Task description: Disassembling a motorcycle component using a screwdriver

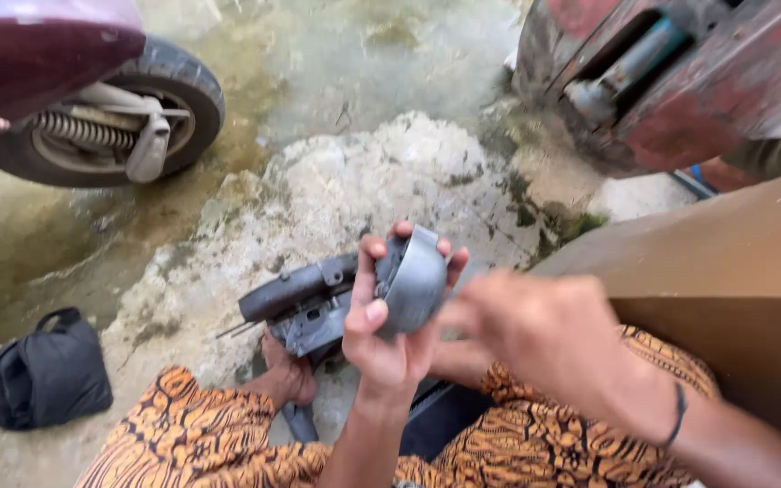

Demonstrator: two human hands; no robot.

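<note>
- The wet, stained concrete ground [336,54] fills most of your view, with a pale rough rock [381,181] in the middle of it.
- A brown board [734,271] slants along your right side, and a rusty red metal body [707,81] sits beyond it at top right.
- A scooter wheel [110,117] with its spring stands at top left under a maroon panel.
- Your knees in orange patterned cloth [201,434] frame the bottom, one bare foot [286,370] between them.
- A black bag [47,370] lies on the ground at lower left.
- A dark metal part [305,303] rests above your foot, just behind the cover.
- Your right hand [535,334] is blurred, beside the cover; I cannot tell whether it grips anything.
- Your left hand [390,325] is wrapped around a grey round cover [413,280], fingers over its rim, thumb across its face, held above your lap.
</note>
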